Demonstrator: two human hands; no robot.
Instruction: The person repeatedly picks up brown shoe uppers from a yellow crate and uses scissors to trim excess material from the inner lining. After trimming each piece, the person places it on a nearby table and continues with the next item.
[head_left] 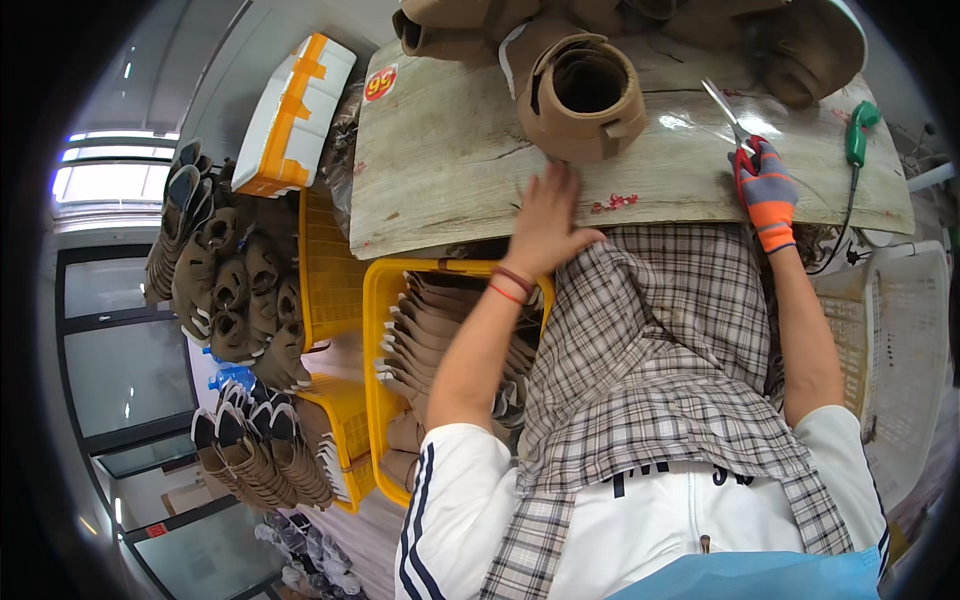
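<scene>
My bare left hand point(548, 215) is stretched out at the near edge of the worktable, thumb apart, fingers slightly blurred. Its fingertips reach the near side of a brown shoe upper point(580, 135), whose round opening faces up; whether they touch it I cannot tell. A glove in orange and grey covers my right hand point(768, 190), which is closed round the red handles of a pair of scissors point(727, 110). The blades point away over the tabletop point(440, 150), apart from the upper. More brown uppers point(800, 50) lie along the table's far side.
At the table's right lies a green corded hand tool point(858, 135). A yellow crate point(374, 340) of stacked uppers stands by my left arm. Further left are heaped uppers point(240, 270) and a white foam box point(290, 120) with orange tape. A white plastic basket point(905, 340) is at right.
</scene>
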